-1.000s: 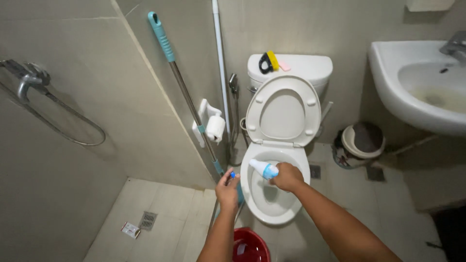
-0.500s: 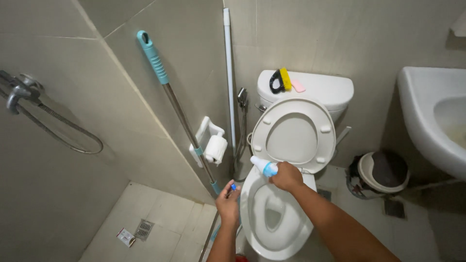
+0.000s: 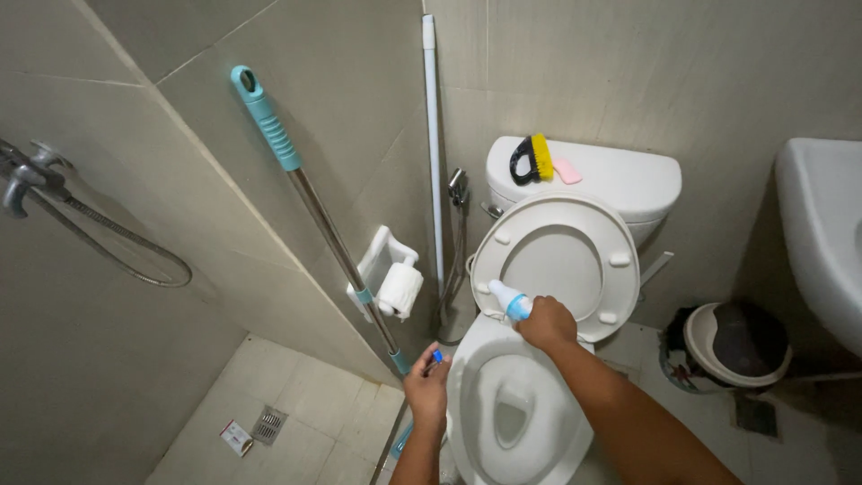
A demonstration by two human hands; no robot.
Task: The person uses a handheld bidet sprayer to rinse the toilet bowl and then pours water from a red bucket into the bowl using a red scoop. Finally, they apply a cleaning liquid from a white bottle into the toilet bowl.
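My right hand (image 3: 545, 324) grips a white cleaner bottle with a blue collar (image 3: 508, 300), held tilted over the back rim of the white toilet bowl (image 3: 477, 395). The toilet seat and lid (image 3: 556, 262) stand raised against the tank (image 3: 615, 179). My left hand (image 3: 427, 389) is closed on a small blue object (image 3: 437, 357), beside the bowl's left rim and close to the lower end of a leaning mop handle (image 3: 316, 216). What the small blue object is cannot be made out.
A black and yellow brush (image 3: 532, 159) and pink soap (image 3: 567, 171) lie on the tank. A toilet paper holder (image 3: 391, 280) and white pipe (image 3: 434, 145) are on the wall. A waste bin (image 3: 729, 344) and sink (image 3: 822, 240) stand right. A shower hose (image 3: 108, 236) and floor drain (image 3: 268, 424) lie left.
The view has shifted right and closer to the toilet. My right hand with the bottle has come up toward the back of the bowl. My left hand stays by the bowl's left rim.
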